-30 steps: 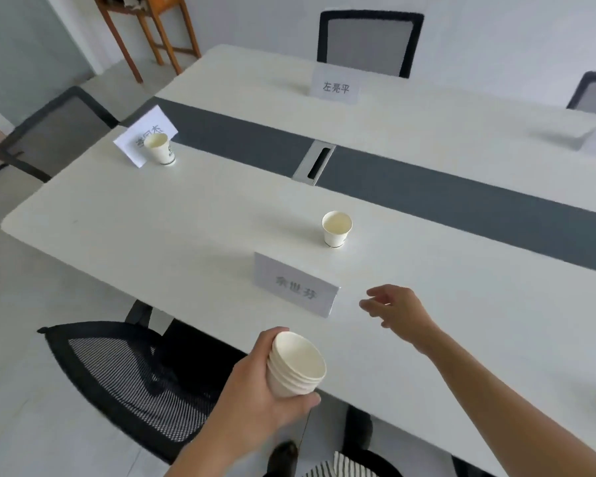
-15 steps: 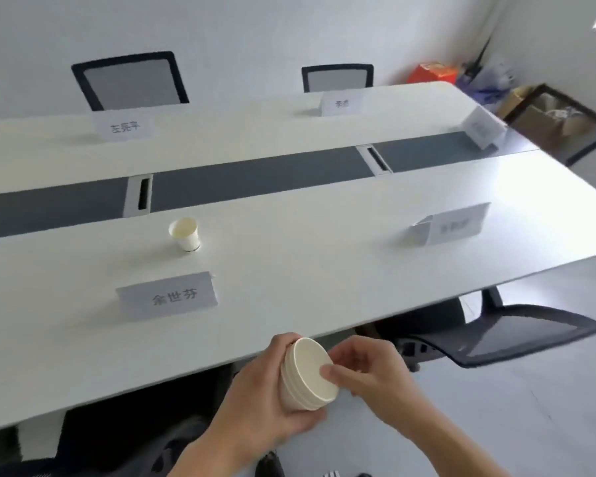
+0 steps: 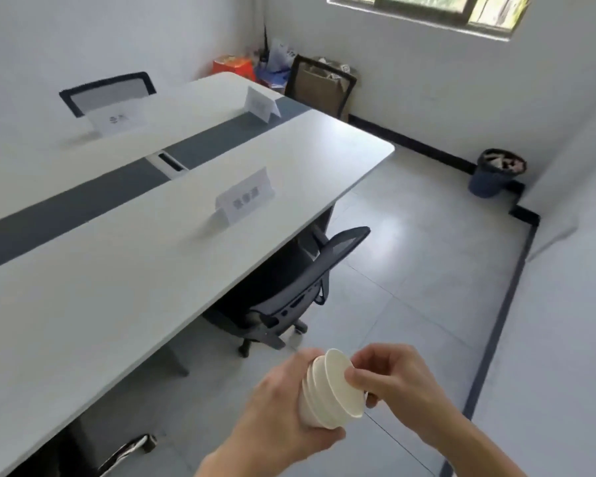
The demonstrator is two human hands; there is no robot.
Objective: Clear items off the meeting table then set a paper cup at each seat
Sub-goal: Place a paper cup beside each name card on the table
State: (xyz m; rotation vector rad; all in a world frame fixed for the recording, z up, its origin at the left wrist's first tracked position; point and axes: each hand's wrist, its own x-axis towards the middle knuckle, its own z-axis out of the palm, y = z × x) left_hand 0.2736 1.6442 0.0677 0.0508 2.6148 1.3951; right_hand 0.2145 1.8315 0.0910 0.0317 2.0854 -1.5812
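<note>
Fingertips (image 3: 353,375) of the right hand (image 3: 398,382) pinch the rim of the top cup (image 3: 341,385) in a nested stack of paper cups (image 3: 319,404), apparently to peel that one cup free. The left hand (image 3: 279,413) wraps round the lower part of the stack, fingers curled about it, which steadies the rest against the pull. The stack is tilted so that its open mouths face the right hand. Both hands hang over the floor, off the near long edge of the meeting table (image 3: 117,297), so no cup touches it. Toward the table's right end, close to that near edge, stands a folded name card (image 3: 245,196), with an office chair (image 3: 291,284) tucked in below it. That is likely the next seat to serve, since no cup shows beside the card.
</note>
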